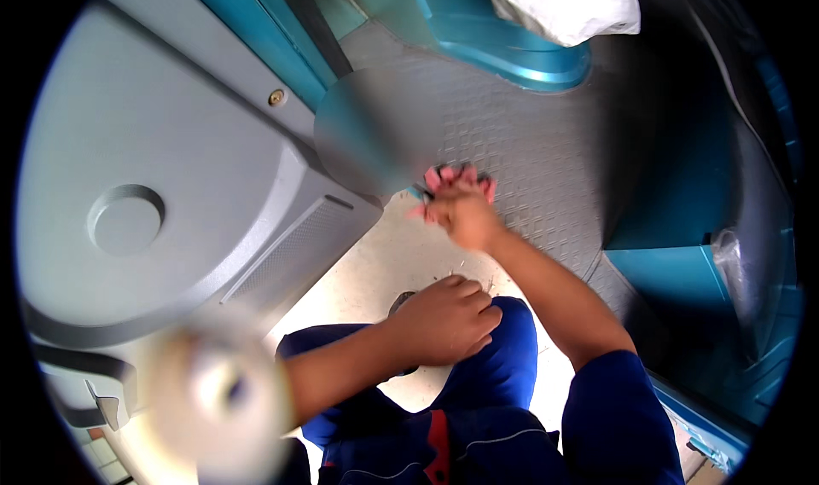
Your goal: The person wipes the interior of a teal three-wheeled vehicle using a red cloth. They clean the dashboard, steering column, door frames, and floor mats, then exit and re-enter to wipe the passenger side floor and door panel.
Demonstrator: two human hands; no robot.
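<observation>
My right hand (467, 215) reaches forward over the ribbed grey floor, close to the lower corner of a grey door panel (171, 144). Its fingers are closed round a small pink-red and black bundle (461, 180), too blurred for me to tell its kind. Above my knees, my left hand (448, 319) is curled with the back of the hand up. Whatever it may hold is hidden under the fingers. Dark blue trousers (503, 348) cover my legs below both hands.
A blurred, pale ring-shaped thing (192, 400) looms at the lower left, partly covering my left forearm. Ahead is a teal moulded step (546, 71) with a white cover (572, 3) above it. A teal box-like panel (674, 280) stands on the right, beside clear plastic film (734, 272).
</observation>
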